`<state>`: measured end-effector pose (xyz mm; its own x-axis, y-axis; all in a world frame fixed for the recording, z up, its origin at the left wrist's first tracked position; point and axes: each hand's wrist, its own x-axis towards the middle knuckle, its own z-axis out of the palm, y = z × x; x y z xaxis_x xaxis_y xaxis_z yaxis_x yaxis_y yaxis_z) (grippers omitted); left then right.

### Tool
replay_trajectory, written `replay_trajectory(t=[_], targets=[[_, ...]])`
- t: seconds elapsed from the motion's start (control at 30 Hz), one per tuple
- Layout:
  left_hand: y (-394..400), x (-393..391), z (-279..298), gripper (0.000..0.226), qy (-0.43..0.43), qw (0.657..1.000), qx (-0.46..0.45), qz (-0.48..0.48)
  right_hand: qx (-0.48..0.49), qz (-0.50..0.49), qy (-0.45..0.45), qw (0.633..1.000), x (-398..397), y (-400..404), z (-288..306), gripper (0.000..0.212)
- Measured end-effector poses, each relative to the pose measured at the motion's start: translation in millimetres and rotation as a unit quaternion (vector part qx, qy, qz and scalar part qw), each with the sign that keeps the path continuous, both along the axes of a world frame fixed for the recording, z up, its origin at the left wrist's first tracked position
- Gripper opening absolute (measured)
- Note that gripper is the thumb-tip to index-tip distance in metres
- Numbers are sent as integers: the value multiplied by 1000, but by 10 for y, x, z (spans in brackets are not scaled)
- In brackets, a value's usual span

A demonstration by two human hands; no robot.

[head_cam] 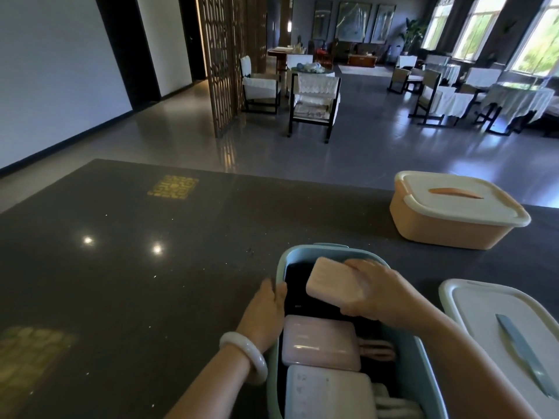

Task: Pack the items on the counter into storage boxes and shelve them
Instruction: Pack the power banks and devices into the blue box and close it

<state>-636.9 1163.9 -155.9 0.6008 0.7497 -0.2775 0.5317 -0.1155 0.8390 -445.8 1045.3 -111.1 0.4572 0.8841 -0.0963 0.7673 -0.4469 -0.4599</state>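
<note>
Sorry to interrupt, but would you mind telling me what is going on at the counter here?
A person is packing an open blue storage box on the dark counter. The right hand grips a peach-coloured rectangular item over the far end of the box, while the left hand rests on the box's left rim. A pink case and a white case already lie inside. The box's white lid lies to the right, and a closed orange box sits further back.
</note>
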Motion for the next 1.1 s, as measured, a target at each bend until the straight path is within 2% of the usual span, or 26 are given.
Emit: replay_trajectory(t=[0.13, 0.37, 0.53, 0.67, 0.8, 0.93, 1.1], targets=[[-26, 15, -195, 35, -62, 997, -16, 35, -53, 79, -30, 995, 117, 201, -97, 91], [8, 10, -237, 31, -71, 997, -22, 32, -94, 172, -38, 980, 83, 443, -210, 87], [20, 1, -272, 35, -79, 997, -6, 20, -110, 163, 3, 980, 87, 478, -299, 89], [30, 4, -295, 35, -83, 996, -3, 19, -92, 155, 59, 982, 146, 403, -327, 81], [43, 11, -330, 37, -92, 996, 6, 17, 6, 67, 121, 990, 228, 309, -365, 63], [52, 17, -342, 37, -97, 995, 18, 19, -19, 48, 62, 997, 173, 251, -466, 64], [23, 7, -353, 33, -104, 993, 42, 23, -4, 45, 104, 994, 157, 225, -559, 67]])
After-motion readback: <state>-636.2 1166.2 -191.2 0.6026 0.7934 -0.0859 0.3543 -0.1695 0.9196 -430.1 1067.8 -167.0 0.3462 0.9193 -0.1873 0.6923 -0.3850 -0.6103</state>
